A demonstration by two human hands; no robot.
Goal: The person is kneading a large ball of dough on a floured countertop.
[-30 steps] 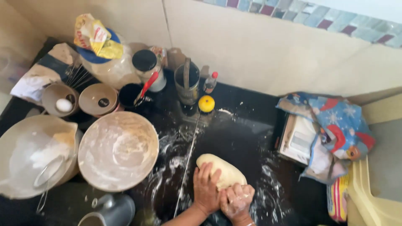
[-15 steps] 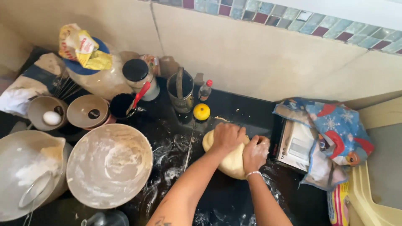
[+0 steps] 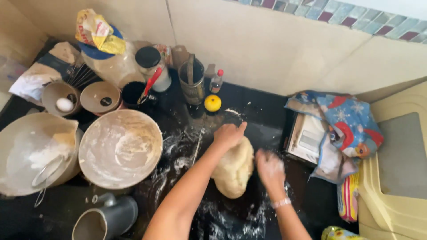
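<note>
- Head view: a person stands at a dark, flour-dusted counter and works a pale lump of dough lying near its middle.
- The left hand presses down on the far end of the dough, fingers curled loosely over it and one fingertip pointing toward the wall.
- The right hand, coated in flour, sits just beside the dough's right edge; it is blurred, so whether it grips or lies flat cannot be told.
- A thin bracelet circles the right wrist.
- Left of the dough stands a wide mixing bowl, its inside smeared with flour.
- Further left, another bowl holds flour and a wire sieve.
- A grey jug stands near the front edge, below the mixing bowl.
- A small bowl at the back left holds one white egg.
- A lemon rests near the wall, beyond the dough, beside a metal cup.
- To the right, a patterned blue cloth drapes over a white kitchen scale.
</note>
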